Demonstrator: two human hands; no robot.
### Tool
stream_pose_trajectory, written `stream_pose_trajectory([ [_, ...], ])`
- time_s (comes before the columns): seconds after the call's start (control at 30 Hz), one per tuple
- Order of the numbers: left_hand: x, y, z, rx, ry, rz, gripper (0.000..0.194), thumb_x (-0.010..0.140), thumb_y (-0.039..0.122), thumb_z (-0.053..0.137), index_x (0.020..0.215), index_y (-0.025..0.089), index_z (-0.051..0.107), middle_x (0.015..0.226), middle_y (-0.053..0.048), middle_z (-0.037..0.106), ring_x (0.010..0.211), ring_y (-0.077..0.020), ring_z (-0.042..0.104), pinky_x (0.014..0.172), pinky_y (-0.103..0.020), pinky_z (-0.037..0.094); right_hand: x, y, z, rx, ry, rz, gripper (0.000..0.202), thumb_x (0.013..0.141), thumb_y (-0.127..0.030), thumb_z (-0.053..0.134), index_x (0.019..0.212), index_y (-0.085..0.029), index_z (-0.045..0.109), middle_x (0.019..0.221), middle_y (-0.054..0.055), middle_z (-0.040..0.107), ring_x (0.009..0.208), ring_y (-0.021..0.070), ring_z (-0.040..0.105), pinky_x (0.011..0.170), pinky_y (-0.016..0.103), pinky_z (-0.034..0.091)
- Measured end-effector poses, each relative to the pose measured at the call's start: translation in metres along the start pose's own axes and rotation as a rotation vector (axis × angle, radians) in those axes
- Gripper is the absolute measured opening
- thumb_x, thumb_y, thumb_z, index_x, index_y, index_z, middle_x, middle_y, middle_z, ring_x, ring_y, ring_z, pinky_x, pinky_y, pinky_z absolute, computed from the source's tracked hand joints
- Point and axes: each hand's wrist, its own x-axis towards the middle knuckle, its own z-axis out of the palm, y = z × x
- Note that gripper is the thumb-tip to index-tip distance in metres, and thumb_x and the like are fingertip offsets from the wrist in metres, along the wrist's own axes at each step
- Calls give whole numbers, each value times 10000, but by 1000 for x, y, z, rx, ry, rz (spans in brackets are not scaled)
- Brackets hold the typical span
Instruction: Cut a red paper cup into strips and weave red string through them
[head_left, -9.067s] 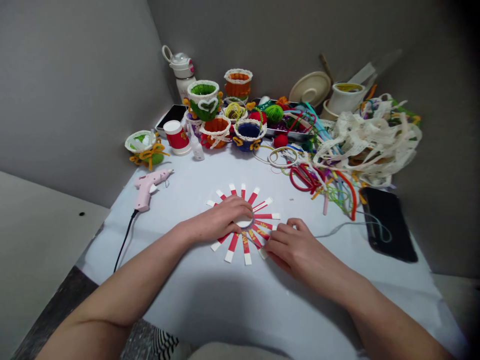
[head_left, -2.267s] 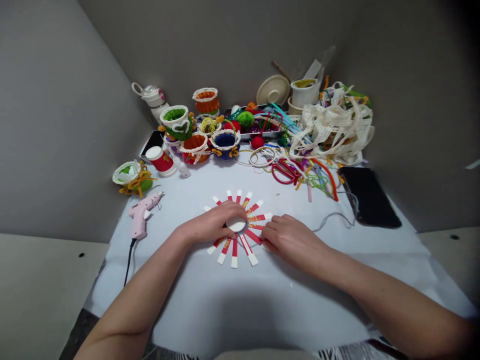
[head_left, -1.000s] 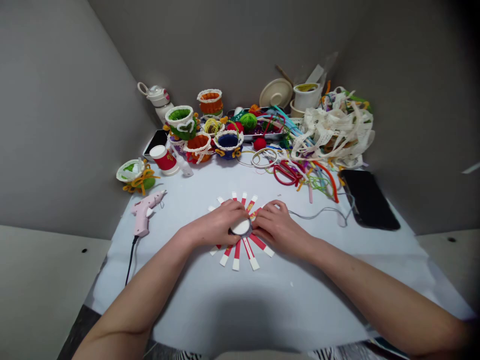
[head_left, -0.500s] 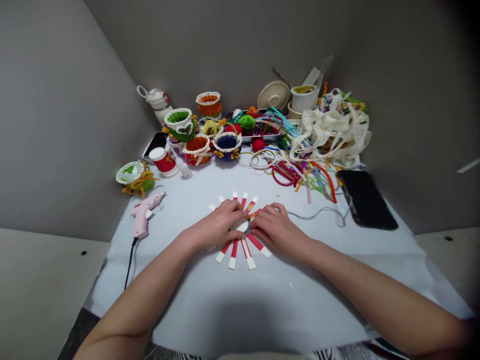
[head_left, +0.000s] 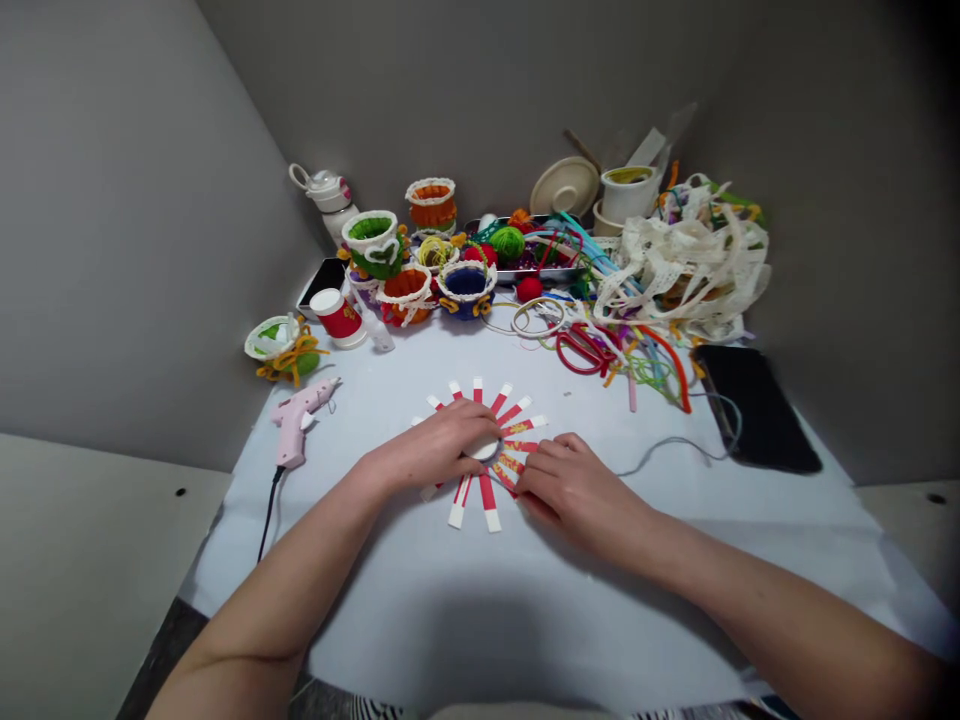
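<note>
A paper cup cut into red and white strips [head_left: 489, 492] lies splayed like a sunburst on the table, its round white base [head_left: 484, 449] in the centre. My left hand [head_left: 457, 437] rests over the left of it, thumb and fingers closed about the base. A thin grey-blue cord [head_left: 660, 442] trails from the right to my right hand [head_left: 559, 480]. That hand is closed at the right-hand strips, its fingertips pinching the cord beside the base. Several strips are hidden beneath my hands.
A pink glue gun [head_left: 296, 420] lies at the left. Decorated cups [head_left: 466, 290], a red paper cup [head_left: 339, 318] and a bottle [head_left: 330, 200] stand behind. Red-handled scissors [head_left: 585, 350], white lace [head_left: 675, 260] and a black phone [head_left: 756, 408] fill the back right.
The splayed cup has turned under my left hand. My right hand has moved a little right and towards me, away from the base. The whole view has shifted slightly.
</note>
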Motion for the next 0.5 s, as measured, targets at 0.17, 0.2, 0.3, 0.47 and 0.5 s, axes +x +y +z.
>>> stream_pose_trajectory([
  [0.17, 0, -4, 5, -13, 14, -5, 253, 900, 162, 682, 1146, 174, 625, 1235, -120, 617, 1191, -284, 536, 1037, -422, 432, -7, -6, 0, -87, -32, -83, 219, 962, -150, 568, 758, -185, 638, 762, 27, 682, 747, 178, 545, 747, 353, 277],
  [0.2, -1, -5, 5, -19, 13, -2, 253, 902, 166, 685, 1147, 175, 623, 1232, -118, 616, 1187, -282, 538, 1038, -423, 431, -9, -7, 1, -102, -49, -113, 213, 948, -136, 579, 748, -187, 631, 752, 23, 678, 735, 175, 544, 742, 353, 277],
  [0.3, -1, -5, 4, -30, 14, 3, 244, 912, 185, 684, 1148, 183, 622, 1229, -116, 615, 1182, -281, 542, 1041, -433, 431, -13, -8, 3, -139, -103, -187, 192, 902, -97, 609, 736, -192, 620, 729, 13, 673, 715, 171, 549, 722, 347, 276],
  [0.47, -1, -8, 4, -34, 13, 19, 213, 929, 195, 659, 1140, 189, 631, 1235, -117, 620, 1186, -284, 554, 1039, -443, 434, -16, -3, -2, -269, -114, -67, 167, 849, -59, 630, 744, -188, 620, 713, 29, 667, 707, 191, 559, 681, 361, 250],
  [0.5, -1, -9, 5, -37, 16, 24, 212, 931, 197, 655, 1141, 194, 633, 1235, -114, 621, 1185, -283, 556, 1041, -445, 433, -16, -1, -4, -291, -110, -22, 167, 852, -59, 622, 745, -187, 617, 719, 37, 668, 706, 196, 557, 677, 364, 246],
])
